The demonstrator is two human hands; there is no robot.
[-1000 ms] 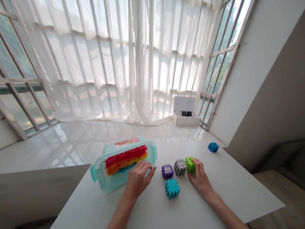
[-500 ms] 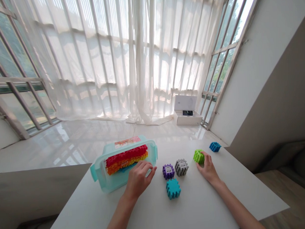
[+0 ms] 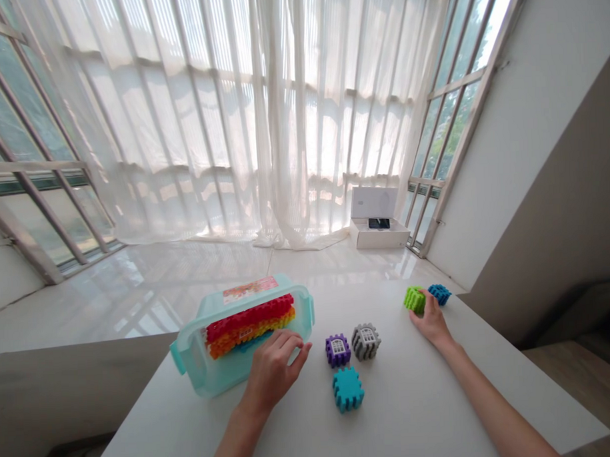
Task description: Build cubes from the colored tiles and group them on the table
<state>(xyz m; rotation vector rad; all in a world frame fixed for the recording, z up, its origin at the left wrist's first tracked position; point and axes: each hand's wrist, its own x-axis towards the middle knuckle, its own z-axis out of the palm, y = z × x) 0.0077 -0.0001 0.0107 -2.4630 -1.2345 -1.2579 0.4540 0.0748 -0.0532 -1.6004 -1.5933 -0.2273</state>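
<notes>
While hands [image 3: 274, 371] [image 3: 431, 321] sit apart | purple block [image 3: 338, 350], grey block [image 3: 365, 341], teal block [image 3: 348, 389] between

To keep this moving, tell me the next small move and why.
Probably close the right hand around the green block and carry it toward the plastic box. The fingers are at that block, it sits far from the box, and the box holds rows of similar blocks, with the left hand lying at the box's near edge.
</notes>
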